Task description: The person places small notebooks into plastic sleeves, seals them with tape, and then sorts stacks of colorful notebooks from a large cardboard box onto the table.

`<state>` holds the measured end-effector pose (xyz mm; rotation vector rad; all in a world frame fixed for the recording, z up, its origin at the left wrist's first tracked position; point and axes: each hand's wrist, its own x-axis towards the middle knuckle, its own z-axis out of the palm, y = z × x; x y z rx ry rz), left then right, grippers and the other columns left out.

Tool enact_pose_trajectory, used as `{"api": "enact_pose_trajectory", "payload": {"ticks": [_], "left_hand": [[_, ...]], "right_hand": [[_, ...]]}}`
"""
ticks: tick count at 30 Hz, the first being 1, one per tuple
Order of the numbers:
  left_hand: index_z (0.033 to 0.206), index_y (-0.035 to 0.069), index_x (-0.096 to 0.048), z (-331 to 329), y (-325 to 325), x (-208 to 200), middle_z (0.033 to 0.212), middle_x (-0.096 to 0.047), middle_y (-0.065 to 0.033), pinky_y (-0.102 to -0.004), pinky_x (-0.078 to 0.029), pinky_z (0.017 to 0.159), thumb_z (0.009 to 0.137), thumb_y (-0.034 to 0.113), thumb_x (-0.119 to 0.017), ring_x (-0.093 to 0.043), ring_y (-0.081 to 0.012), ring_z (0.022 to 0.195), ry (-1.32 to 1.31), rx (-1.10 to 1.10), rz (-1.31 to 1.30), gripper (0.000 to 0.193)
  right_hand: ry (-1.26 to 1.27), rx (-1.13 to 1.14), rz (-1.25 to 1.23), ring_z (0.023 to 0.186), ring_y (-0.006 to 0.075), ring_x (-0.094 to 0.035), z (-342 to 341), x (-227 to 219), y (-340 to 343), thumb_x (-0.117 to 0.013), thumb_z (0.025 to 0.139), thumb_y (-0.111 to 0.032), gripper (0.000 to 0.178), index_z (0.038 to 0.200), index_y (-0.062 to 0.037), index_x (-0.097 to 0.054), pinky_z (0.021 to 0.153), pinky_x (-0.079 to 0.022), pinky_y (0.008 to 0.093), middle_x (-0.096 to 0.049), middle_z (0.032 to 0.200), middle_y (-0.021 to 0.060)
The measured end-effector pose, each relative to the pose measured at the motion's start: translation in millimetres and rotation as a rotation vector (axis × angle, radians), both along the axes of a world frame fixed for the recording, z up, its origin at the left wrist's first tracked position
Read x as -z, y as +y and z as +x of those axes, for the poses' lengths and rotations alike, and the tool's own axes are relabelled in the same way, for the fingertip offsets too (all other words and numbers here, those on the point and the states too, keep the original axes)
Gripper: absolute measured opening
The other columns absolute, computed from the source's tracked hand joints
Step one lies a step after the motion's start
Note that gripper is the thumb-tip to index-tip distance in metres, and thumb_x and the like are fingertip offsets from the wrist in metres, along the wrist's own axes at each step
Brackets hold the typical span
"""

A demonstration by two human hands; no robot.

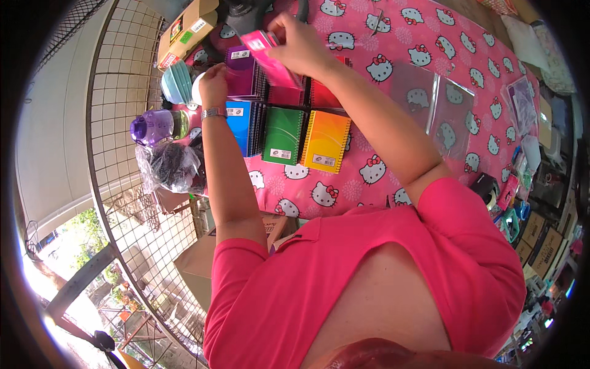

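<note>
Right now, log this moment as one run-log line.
right hand: holding pink notebook, tilted | left hand: beside purple notebook | near row: blue notebook, green notebook, yellow notebook

Blurring slightly, a raised pink notebook (pixel 268 59) is partly hiding a crimson notebook (pixel 286 96) below; the right hand (pixel 301 49) is covering its edge. The left hand (pixel 214 87) is obscuring a white object (pixel 196 90). The upper edge is cropping a black item (pixel 243 7).
</note>
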<state>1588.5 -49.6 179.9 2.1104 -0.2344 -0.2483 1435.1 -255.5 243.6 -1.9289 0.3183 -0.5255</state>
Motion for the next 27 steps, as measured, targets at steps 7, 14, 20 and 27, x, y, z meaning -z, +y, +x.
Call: {"api": "enact_pose_trajectory", "payload": {"ticks": [7, 14, 20, 27], "left_hand": [[0.12, 0.0, -0.055, -2, -20, -25, 0.102, -0.066, -0.0094, -0.0286, -0.046, 0.073, 0.092, 0.045, -0.041, -0.061, -0.0181, 0.085, 0.474, -0.026, -0.422, 0.055], [0.127, 0.003, -0.05, -19, -19, 2, 0.099, -0.065, -0.0112, -0.0283, -0.048, 0.075, 0.079, 0.006, -0.063, -0.061, -0.017, 0.086, -0.086, 0.189, 0.133, 0.05], [0.124, 0.002, -0.053, -27, 8, -14, 0.109, -0.059, -0.0115, -0.0291, -0.05, 0.078, 0.083, -0.001, -0.056, -0.06, -0.017, 0.09, -0.459, 0.27, 0.05, 0.041], [0.108, 0.007, -0.058, -176, 32, -50, 0.104, -0.062, -0.0046, -0.0422, -0.05, 0.085, 0.09, 0.022, -0.056, -0.059, -0.0204, 0.097, 0.712, -0.025, -1.076, 0.023]], "right_hand": [[0.224, 0.173, 0.078, 0.095, 0.0303, -0.062, 44, 47, 25, -0.08, 0.063, -0.037, 0.072, 0.115, 0.005, -0.052, 0.084, -0.048, 0.0371, -0.063, 0.099, 0.0207], [0.344, 0.456, 0.07, 0.099, 0.0408, -0.053, 39, 65, 96, -0.076, 0.067, -0.025, 0.05, 0.102, 0.001, -0.052, 0.088, -0.043, 0.0454, -0.05, 0.111, 0.0236], [-0.056, 0.259, 0.328, 0.091, 0.0335, -0.06, 43, 27, 98, -0.073, 0.068, -0.015, 0.046, 0.104, 0.001, -0.049, 0.081, -0.047, 0.0378, -0.059, 0.097, 0.0208], [0.078, 0.283, -0.064, 0.101, 0.0306, -0.056, -67, 59, -2, -0.071, 0.072, -0.043, 0.067, 0.115, 0.0042, -0.05, 0.087, -0.044, 0.0407, -0.058, 0.107, 0.0211]]}}
